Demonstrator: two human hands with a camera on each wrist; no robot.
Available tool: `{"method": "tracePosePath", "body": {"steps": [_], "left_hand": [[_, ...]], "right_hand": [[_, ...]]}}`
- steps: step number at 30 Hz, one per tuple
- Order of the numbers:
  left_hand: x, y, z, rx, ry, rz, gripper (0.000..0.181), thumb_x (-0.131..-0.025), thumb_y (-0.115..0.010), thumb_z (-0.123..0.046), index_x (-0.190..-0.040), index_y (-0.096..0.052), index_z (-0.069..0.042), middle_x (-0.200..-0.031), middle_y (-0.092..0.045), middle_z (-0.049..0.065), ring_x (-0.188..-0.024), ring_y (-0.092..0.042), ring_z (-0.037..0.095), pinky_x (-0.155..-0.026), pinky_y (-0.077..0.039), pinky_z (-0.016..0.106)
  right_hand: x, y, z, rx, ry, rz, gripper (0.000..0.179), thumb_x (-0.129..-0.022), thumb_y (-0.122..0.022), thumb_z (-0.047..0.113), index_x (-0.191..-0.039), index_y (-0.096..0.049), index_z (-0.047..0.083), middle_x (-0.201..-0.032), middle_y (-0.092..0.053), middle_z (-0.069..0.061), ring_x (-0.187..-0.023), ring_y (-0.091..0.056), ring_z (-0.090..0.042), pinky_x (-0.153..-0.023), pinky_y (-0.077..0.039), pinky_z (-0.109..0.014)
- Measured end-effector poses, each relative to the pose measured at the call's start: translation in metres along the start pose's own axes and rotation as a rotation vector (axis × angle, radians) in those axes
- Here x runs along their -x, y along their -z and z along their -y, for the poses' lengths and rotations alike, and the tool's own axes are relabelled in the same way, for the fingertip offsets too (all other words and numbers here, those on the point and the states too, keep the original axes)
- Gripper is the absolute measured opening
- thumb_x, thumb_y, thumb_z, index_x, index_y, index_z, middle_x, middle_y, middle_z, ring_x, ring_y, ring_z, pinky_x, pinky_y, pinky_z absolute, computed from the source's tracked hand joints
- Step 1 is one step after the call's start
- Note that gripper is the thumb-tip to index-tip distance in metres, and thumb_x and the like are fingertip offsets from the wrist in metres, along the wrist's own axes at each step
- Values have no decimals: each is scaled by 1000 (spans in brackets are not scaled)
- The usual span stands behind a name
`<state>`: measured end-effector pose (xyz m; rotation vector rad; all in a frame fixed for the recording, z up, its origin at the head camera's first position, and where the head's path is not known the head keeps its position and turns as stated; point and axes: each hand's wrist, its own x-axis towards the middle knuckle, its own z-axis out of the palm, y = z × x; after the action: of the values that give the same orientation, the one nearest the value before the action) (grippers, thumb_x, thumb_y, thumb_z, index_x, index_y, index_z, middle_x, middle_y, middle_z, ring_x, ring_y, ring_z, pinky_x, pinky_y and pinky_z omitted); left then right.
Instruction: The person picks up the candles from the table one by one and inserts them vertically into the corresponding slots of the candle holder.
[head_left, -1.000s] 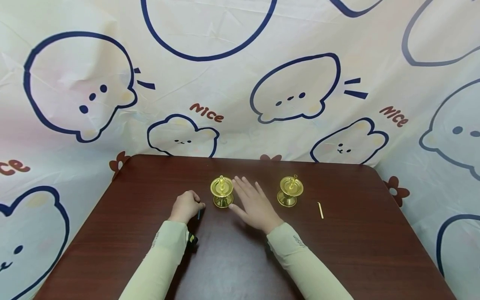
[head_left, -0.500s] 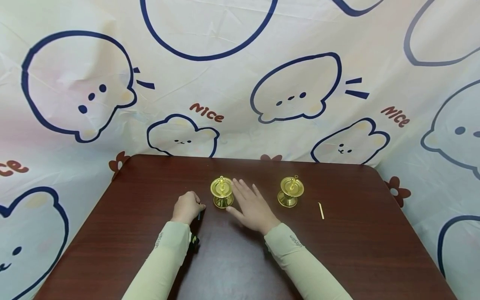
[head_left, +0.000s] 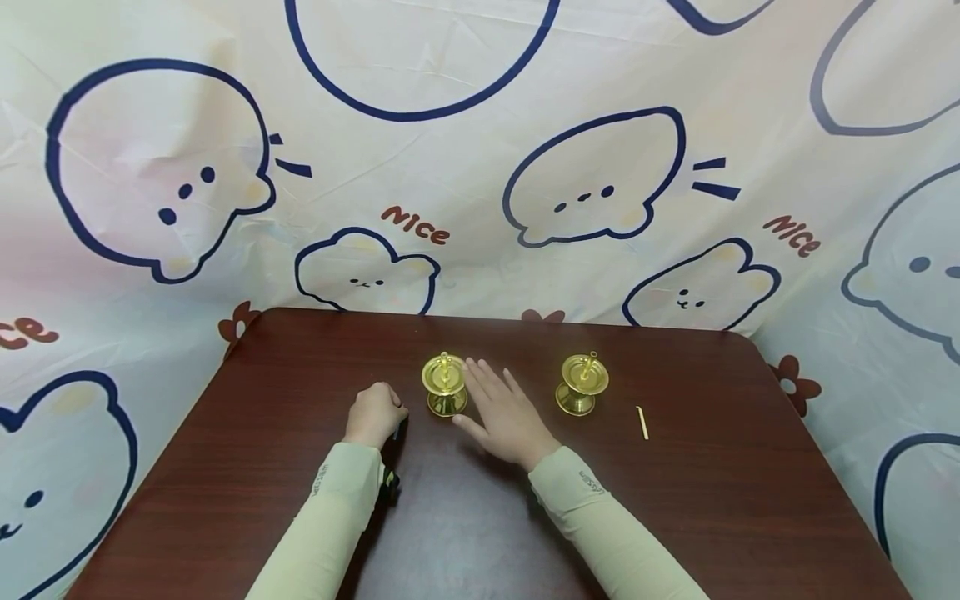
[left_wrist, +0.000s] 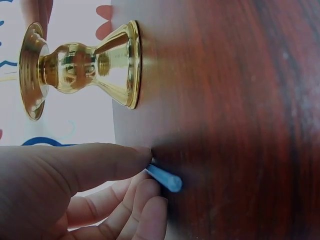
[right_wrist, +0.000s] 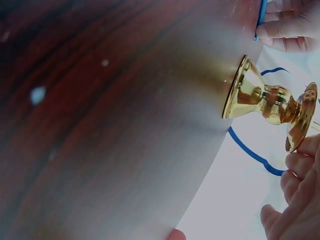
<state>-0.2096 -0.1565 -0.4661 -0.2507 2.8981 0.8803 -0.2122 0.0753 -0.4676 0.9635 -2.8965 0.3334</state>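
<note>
My left hand (head_left: 375, 417) pinches a thin blue stick (left_wrist: 167, 179) low over the table, between thumb and fingers. The stick's rounded end shows in the left wrist view; most of the rest is hidden behind the fingers. Just right of that hand stands a shiny brass candle holder (head_left: 447, 405), upright, with a wide dish on top and a small ringed piece at its centre. My right hand (head_left: 510, 421) is beside this holder with fingers extended. In the right wrist view its fingertips (right_wrist: 306, 146) appear to touch the rim of the dish.
A second, matching brass holder (head_left: 575, 402) stands farther right. Beyond it a small pale-yellow stick (head_left: 642, 422), bent at its top, lies on the dark brown table (head_left: 720, 467). A cloth (head_left: 480, 167) with cartoon drawings hangs behind and at both sides.
My right hand has shifted slightly left, along the first holder. Less of the blue stick shows below my left hand in the head view. Both holders and the yellow stick stay in place.
</note>
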Motion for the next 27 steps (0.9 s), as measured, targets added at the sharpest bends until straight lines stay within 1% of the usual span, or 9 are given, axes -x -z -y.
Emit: {"method": "tracePosePath", "body": {"steps": [3, 9, 14, 19, 21, 23, 25, 27], "left_hand": [[0, 0, 0, 2, -5, -2, 17, -88, -70, -7, -75, -60, -6, -75, -63, 5, -68, -61, 23, -70, -55, 44], [0, -1, 0, 3, -3, -6, 23, -87, -69, -6, -68, -56, -8, -67, -56, 2, -63, -55, 20, -66, -51, 39], [1, 0, -2, 17, 2, 1, 30, -88, -66, -5, -63, -51, -10, -58, -50, 1, -54, -51, 18, -59, -46, 35], [1, 1, -1, 42, 1, 19, 40, -88, -63, -4, -56, -42, -15, -50, -39, -3, -46, -41, 14, -52, -39, 30], [0, 1, 0, 50, 1, 23, 39, -89, -63, -4, -57, -44, -14, -51, -41, -2, -46, -43, 14, -53, -41, 31], [1, 2, 0, 60, 1, 27, 32, -89, -64, -5, -62, -50, -12, -57, -50, 0, -50, -49, 16, -56, -45, 33], [1, 3, 1, 70, 3, 29, 22, -90, -65, -6, -70, -57, -8, -67, -59, 4, -57, -56, 18, -63, -51, 38], [2, 4, 1, 78, 0, 33, 14, -90, -65, -7, -77, -62, -5, -77, -65, 7, -64, -61, 21, -69, -54, 42]], "right_hand": [[0, -1, -1, 21, 12, -3, 78, -104, -47, 52, -163, -19, 8, -167, -23, -10, -155, -17, -23, -125, -17, -48], [-1, 0, 0, 40, 25, 26, 81, -104, -43, 55, -162, -18, 5, -168, -20, -12, -155, -14, -24, -126, -12, -38], [-1, 1, 1, 46, 24, 38, 81, -105, -41, 56, -162, -16, 5, -168, -19, -12, -155, -14, -24, -126, -12, -38], [-2, 2, 1, 49, 25, 42, 80, -105, -41, 56, -162, -16, 6, -168, -19, -12, -155, -14, -23, -126, -12, -38], [-2, 3, 2, 47, 26, 41, 80, -105, -41, 55, -162, -16, 6, -168, -20, -12, -155, -15, -23, -126, -12, -38], [-1, 3, 2, 46, 25, 42, 80, -105, -41, 55, -162, -16, 6, -168, -20, -12, -155, -15, -23, -126, -12, -38], [-1, 4, 2, 44, 24, 42, 80, -105, -41, 55, -162, -16, 6, -168, -20, -12, -155, -14, -23, -126, -12, -38], [-1, 4, 2, 41, 21, 45, 80, -105, -42, 55, -162, -16, 6, -168, -19, -11, -155, -14, -23, -126, -11, -37]]}}
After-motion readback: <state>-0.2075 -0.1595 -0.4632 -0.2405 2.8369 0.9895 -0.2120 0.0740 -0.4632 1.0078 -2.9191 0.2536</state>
